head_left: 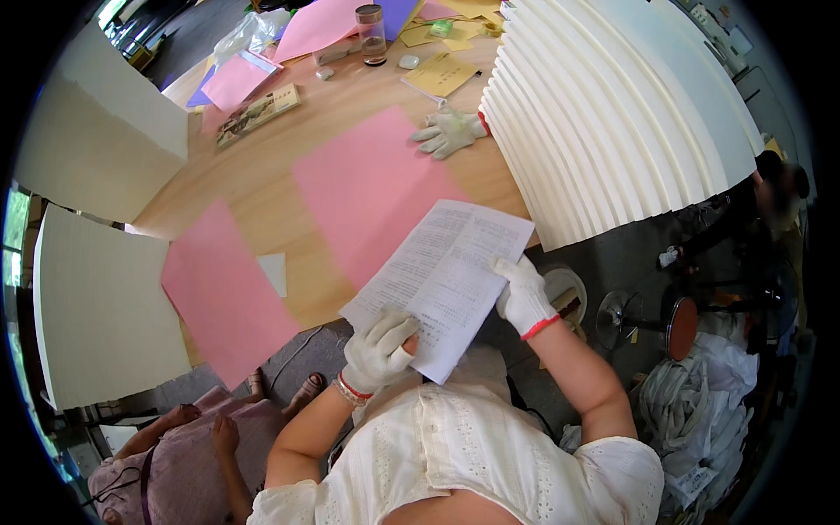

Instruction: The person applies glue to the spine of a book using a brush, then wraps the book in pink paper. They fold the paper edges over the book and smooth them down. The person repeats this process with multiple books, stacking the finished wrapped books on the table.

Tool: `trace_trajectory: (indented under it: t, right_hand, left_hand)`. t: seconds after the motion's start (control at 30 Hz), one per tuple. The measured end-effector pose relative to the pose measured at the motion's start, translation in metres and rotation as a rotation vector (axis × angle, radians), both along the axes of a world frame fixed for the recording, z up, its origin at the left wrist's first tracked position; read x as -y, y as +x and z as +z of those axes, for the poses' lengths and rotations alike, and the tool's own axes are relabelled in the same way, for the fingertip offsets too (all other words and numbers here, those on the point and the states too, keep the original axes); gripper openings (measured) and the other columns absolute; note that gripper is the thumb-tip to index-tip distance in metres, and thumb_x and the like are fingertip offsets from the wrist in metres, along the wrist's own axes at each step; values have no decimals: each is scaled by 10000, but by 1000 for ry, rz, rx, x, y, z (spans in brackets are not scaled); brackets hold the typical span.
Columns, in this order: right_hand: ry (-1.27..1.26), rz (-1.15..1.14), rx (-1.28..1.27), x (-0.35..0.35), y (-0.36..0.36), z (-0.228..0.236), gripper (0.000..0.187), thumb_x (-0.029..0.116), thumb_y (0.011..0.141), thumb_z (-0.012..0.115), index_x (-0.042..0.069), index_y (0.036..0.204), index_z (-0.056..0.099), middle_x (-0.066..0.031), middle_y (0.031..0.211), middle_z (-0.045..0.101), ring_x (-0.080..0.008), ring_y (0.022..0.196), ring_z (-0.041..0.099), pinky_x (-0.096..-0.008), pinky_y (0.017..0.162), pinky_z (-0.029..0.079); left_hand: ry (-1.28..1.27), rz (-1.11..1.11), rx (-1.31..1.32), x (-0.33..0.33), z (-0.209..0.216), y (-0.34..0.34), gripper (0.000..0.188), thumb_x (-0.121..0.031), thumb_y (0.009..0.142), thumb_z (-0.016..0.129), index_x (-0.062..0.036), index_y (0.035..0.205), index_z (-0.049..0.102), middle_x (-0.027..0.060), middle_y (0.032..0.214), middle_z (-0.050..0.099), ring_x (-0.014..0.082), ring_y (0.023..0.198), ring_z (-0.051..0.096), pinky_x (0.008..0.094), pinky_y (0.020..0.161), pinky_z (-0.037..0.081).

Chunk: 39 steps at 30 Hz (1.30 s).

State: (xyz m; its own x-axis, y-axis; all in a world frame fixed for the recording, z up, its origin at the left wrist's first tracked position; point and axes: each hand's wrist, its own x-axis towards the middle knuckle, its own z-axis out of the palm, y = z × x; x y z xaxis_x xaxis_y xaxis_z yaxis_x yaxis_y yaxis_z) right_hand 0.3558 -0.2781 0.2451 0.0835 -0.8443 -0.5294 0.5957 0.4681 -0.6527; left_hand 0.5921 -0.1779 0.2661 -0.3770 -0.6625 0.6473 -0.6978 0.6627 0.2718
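Both my hands wear white knitted gloves with red cuffs and hold a printed white sheet [437, 271], creased down its middle, above the table's near edge. My left hand [381, 350] is closed on its lower left part, with the thumb side over the print. At the right edge, my right hand [522, 296] grips the paper; some of its fingers are hidden beneath. Under the sheet's far corner lies a large pink sheet [376, 184] on the wooden table [249, 179]. Another pink sheet [227, 297] lies to the left, overhanging the near edge, beside a small white paper [274, 273].
A tall stack of white folded sheets [604, 114] stands at right, with a loose glove [449, 131] beside it. More white stacks [105, 306] rise at left. Farther back are a book [258, 114], a yellow notebook [442, 74] and a glass [372, 37]. Someone [188, 455] sits lower left.
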Motion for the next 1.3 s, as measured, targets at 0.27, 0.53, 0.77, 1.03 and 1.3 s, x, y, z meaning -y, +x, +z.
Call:
trace_trajectory:
  t: [0.27,0.53,0.77,1.03,1.3]
  right_hand:
    - [-335,209,-214,57,45,81,432,-88,845,487,-10,1268,444,-120,1195,570,-231,1101,561,-356,962,446]
    - [-743,725,-514,67,64,176,404,-46,826,578,-38,1210,453,-103,1137,581,-183,1037,560,-304,918,444]
    - [-843,612,-682,87,44,136,446,-89,796,575,-26,1221,453,-109,1151,585,-165,1066,554,-295,917,440]
    - [-934,453,-413,110,68,36,503,-97,801,559,-19,1276,413,-88,1185,562,-155,1100,537,-297,941,430]
    - [-923,386,-451,115,75,19,668,-6,789,661,1,1356,307,-115,1223,505,-176,1139,502,-331,955,438]
  left_hand:
    - [505,-258,-247,14,33,46,644,-239,662,784,-46,1204,494,158,1189,558,311,1087,545,347,854,472]
    - [871,154,-991,148,-17,76,550,-15,876,508,16,1397,335,137,1373,443,230,1202,463,350,987,394]
    - [896,-191,-1402,131,12,73,305,73,828,523,33,1129,559,59,1062,643,128,982,562,271,883,437]
    - [647,113,-1227,122,-6,70,332,126,801,462,21,1096,572,43,1021,628,104,969,570,231,851,441]
    - [520,201,-1166,111,-3,60,336,100,811,503,19,1134,553,65,1031,633,145,978,583,262,849,457]
